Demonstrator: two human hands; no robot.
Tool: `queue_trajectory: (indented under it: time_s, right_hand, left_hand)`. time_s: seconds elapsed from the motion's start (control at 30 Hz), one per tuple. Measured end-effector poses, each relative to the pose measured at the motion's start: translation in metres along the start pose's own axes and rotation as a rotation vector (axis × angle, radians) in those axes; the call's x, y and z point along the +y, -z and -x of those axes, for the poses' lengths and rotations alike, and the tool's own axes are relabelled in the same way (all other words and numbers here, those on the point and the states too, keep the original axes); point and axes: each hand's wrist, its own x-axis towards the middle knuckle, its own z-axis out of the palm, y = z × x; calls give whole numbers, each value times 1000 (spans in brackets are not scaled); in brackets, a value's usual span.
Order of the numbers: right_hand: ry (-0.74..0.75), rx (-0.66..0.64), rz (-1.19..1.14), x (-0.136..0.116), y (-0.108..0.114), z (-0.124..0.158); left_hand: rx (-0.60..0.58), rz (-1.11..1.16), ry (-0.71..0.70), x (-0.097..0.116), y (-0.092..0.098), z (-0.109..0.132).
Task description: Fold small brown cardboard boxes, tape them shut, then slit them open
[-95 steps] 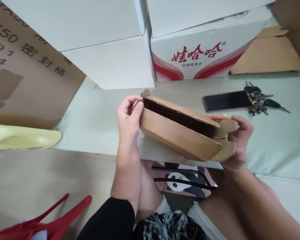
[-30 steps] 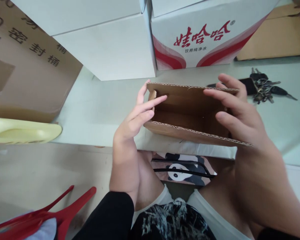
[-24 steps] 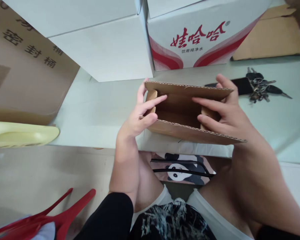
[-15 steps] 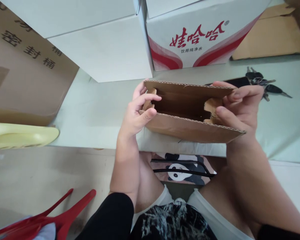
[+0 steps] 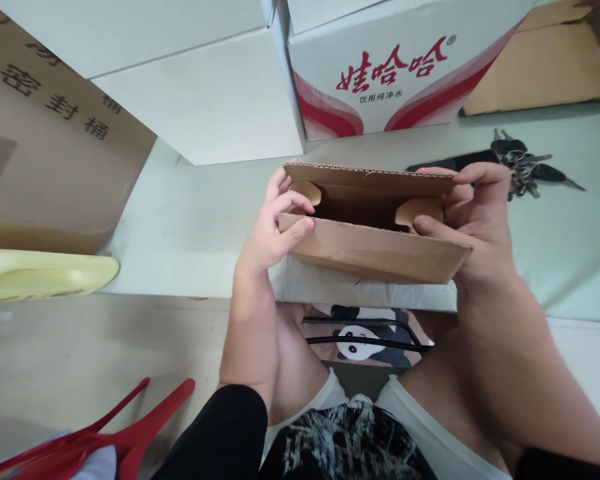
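A small brown cardboard box (image 5: 375,250) is held over the table's near edge, its open top facing me. My left hand (image 5: 275,223) grips its left end, with the thumb and a finger at the near corner and other fingers behind. At the right end, my right hand (image 5: 480,220) holds the box; its thumb presses the right side flap (image 5: 417,212) inward and its fingers reach the far wall. The left side flap (image 5: 307,193) is also folded inward. Shadow hides the bottom of the box.
Behind the box lie a dark flat object (image 5: 455,161) and a bunch of keys (image 5: 525,167). White cartons (image 5: 205,113), one with red lettering (image 5: 375,113), stand farther back. A large brown carton (image 5: 45,167) and a pale yellow plastic object (image 5: 45,272) are at left.
Both side flaps have folded further inward and down. My right hand has moved slightly left, its thumb pushing the right flap, and the box's right end has narrowed.
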Motion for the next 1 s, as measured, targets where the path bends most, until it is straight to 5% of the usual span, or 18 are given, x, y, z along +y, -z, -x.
queue_trajectory:
  time_s: [0.2,0.43,0.6,0.83,0.9,1.0]
  right_hand:
    - [-10,24,20,11,6,0]
    - [91,-461,364,4,46,1]
    - [78,-629,518,-1,53,16]
    - [283,-259,363,30,27,25]
    - [185,-126,241,36,28,22]
    - [-173,52,-80,28,32,16]
  left_hand:
    - [78,148,55,-10,-8,1]
    - [99,111,94,-13,-7,-2]
    - [90,135,169,-11,-7,-7]
    - [180,318,162,-17,-13,-11]
    - [141,422,122,-24,-19,-9]
    - [-1,467,45,-38,-30,-8]
